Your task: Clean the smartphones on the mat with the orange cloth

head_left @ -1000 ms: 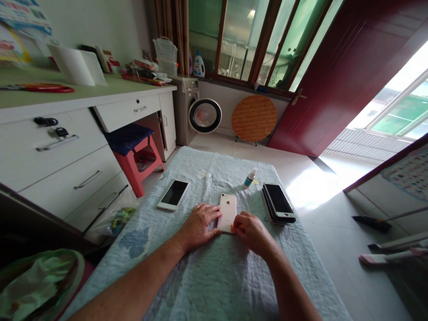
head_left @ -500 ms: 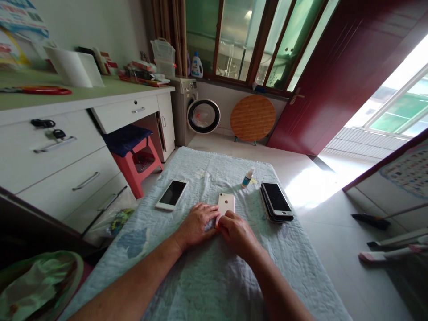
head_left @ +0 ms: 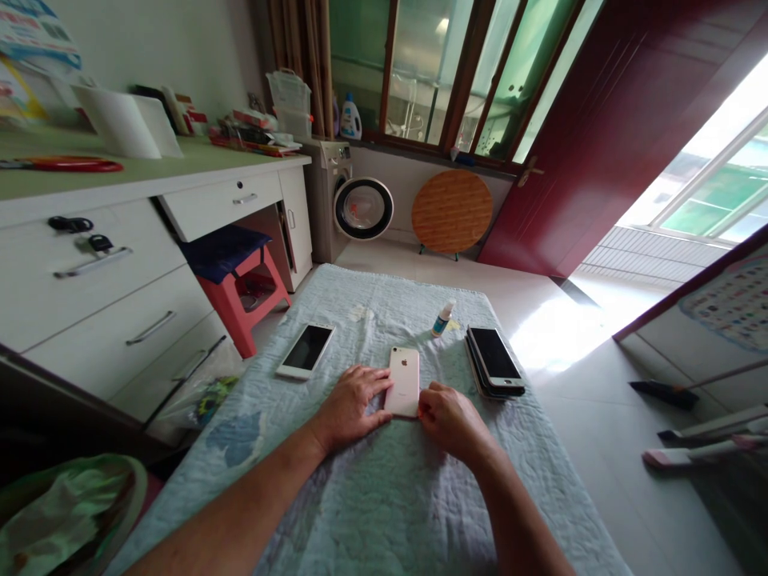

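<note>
A pale pink phone (head_left: 406, 384) lies face down on the quilted cloth, its back with the camera and apple logo uppermost. My left hand (head_left: 354, 404) rests flat at its left side, fingers stretched out and fingertips touching the edge, the thumb by the lower left corner. Closed at the lower right edge is my right hand (head_left: 449, 420), fingers curled in; a small reddish spot shows at the fingertips, too small to name. A white phone (head_left: 307, 350) with a dark screen lies to the left. On the right, another phone (head_left: 495, 356) lies on a dark stack.
A small spray bottle (head_left: 443, 318) stands beyond the pink phone. The cloth (head_left: 384, 496) covers the table. At left are a desk with drawers (head_left: 102, 272), a red stool (head_left: 240, 304) and a bin (head_left: 138, 496). A washing machine (head_left: 324, 192) with its door open stands behind.
My right hand has moved rightward from the phone's lower left part to its lower right edge, uncovering the lower back. My left hand stays at the left side.
</note>
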